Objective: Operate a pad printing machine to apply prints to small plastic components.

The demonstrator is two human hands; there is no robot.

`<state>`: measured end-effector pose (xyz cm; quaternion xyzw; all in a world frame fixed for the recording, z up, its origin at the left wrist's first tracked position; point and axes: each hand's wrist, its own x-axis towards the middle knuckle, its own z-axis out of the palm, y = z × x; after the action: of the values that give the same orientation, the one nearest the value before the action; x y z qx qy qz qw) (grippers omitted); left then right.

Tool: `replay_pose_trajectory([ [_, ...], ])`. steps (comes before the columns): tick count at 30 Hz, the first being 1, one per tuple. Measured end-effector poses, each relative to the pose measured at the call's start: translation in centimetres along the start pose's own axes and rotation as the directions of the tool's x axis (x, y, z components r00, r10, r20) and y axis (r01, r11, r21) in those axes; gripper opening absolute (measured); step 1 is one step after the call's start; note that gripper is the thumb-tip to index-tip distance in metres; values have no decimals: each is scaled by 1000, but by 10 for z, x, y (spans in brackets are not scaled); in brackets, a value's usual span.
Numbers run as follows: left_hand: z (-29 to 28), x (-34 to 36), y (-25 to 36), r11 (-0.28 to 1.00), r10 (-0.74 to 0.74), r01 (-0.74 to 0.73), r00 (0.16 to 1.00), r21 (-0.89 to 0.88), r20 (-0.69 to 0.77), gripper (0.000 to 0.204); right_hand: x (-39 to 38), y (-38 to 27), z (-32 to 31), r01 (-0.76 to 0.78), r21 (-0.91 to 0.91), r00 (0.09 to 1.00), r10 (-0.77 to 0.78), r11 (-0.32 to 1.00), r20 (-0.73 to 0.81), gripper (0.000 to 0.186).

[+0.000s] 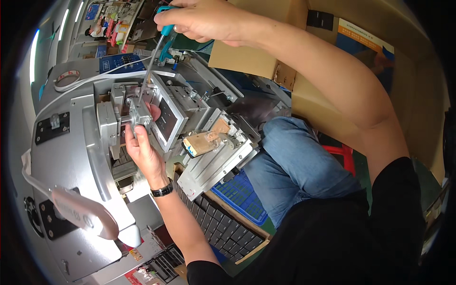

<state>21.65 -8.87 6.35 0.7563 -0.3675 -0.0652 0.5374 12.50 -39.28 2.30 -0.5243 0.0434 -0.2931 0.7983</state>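
Note:
High in the view, my right hand has its fingers closed round the teal handle of a long-shafted hex tool. The metal shaft runs down to a small silver block in the machine fixture. My left hand is at that block’s lower end, fingers raised against it and partly hidden. Beside the block is a tilted metal frame with a dark plate. Right of that, a silver slide assembly carries a light wooden piece.
Cardboard boxes stand at the right. Below are a blue crate and a tray of dark parts. A lit lamp juts over the machine’s left. Tape rolls lie behind. A person is in the distance.

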Motion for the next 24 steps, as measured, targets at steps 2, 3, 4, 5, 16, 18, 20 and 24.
replay_pose_trajectory([
  [2, -10, 2, -3, 1000, -11, 11, 1000, -3, 13, 41, 0, 2, 0, -2, 34, 1000, 2, 999, 7, 27],
  [3, -17, 3, -5, 1000, -19, 19, 1000, -18, 22, 41, 0, 2, 0, -3, 56, 1000, 2, 998, 16, 27],
  [4, -22, 4, -7, 999, -27, 28, 999, -33, 32, 41, 0, 3, 0, -4, 78, 1000, 2, 997, 25, 26],
  [5, -26, 5, -8, 998, -34, 36, 999, -48, 41, 40, -1, 3, 0, -5, 98, 999, 2, 995, 35, 26],
  [16, -23, 6, -7, 993, -40, 47, 997, -108, 64, 42, -1, -11, -16, -218, 166, 938, 159, 962, 308, 24],
  [18, -23, 5, -5, 993, -30, 40, 996, -113, 82, 37, 1, -16, -8, -250, 121, 941, 212, 961, 262, 25],
  [20, -27, 3, -4, 993, -22, 33, 995, -111, 98, 32, 3, -19, -2, -285, 83, 940, 261, 955, 219, 26],
  [24, -26, 9, -10, 991, -18, 31, 994, -129, 106, 31, 3, -32, -10, -328, 58, 922, 307, 943, 235, 27],
])
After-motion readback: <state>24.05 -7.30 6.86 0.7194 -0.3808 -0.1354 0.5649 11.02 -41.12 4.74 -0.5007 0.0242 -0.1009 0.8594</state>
